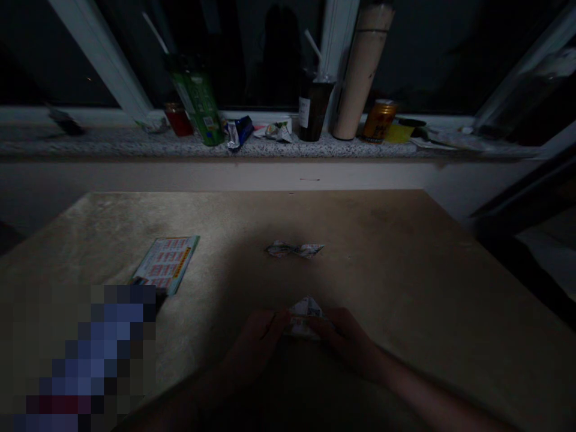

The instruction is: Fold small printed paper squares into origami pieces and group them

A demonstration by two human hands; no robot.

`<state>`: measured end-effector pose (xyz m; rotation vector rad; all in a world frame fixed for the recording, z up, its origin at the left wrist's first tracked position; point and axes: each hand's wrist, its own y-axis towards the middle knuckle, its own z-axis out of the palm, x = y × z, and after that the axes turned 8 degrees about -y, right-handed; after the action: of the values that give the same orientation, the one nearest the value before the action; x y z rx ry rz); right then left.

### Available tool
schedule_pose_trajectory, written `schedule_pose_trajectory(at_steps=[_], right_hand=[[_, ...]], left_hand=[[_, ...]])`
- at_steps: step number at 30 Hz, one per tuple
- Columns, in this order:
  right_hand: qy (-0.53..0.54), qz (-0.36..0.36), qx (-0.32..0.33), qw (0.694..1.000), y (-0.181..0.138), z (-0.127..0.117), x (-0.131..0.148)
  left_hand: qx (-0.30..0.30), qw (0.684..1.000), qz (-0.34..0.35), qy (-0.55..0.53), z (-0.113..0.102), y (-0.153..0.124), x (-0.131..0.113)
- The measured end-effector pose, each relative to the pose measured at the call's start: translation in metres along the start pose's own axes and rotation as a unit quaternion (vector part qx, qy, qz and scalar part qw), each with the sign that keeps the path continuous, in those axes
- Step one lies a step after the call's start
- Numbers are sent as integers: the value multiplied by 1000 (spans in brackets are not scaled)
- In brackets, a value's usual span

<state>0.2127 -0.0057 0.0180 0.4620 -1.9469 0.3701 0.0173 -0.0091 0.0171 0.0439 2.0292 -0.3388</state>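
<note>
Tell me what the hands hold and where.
A folded printed paper, held at its left side by the left hand and its right side by the right hand.

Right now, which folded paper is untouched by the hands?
The bow-shaped paper, lying farther out on the table; the left hand and right hand are both on the nearer, pointed paper.

The person's left hand and right hand held a folded paper over the table; past the hands lay a bow-shaped piece of paper.
</note>
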Motion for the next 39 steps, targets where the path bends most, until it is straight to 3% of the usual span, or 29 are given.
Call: schedule_pose_trajectory(at_steps=[8, 14, 19, 21, 23, 26, 29, 31, 35, 39], right_hand=[[23, 85, -11, 996, 0, 3, -4], [40, 48, -52, 997, 1, 1, -2], [62, 75, -50, 994, 1, 0, -1], [70, 95, -59, 991, 1, 0, -2], [78, 124, -73, 987, 2, 0, -3], [74, 154, -86, 981, 2, -1, -3], [76, 151, -86, 982, 2, -1, -4], [80, 152, -83, 982, 2, -1, -4], [78, 137, -68, 985, 2, 0, -4], [76, 123, -57, 988, 1, 0, -2]], left_hand=[[9, 999, -1, -32, -4, 3, -7], [36, 998, 45, -5, -5, 1, -9], [58, 995, 77, -10, -3, -1, -8], [16, 998, 55, -22, -3, -3, -6], [-65, 995, 67, -32, -4, -4, -3], [-176, 963, 203, 10, -6, -6, -1], [-220, 910, 335, 105, -8, -7, -1], [-213, 894, 371, 132, -8, -7, -1], [-154, 895, 387, 160, -5, -6, -5], [-98, 905, 367, 191, -4, -5, -11]])
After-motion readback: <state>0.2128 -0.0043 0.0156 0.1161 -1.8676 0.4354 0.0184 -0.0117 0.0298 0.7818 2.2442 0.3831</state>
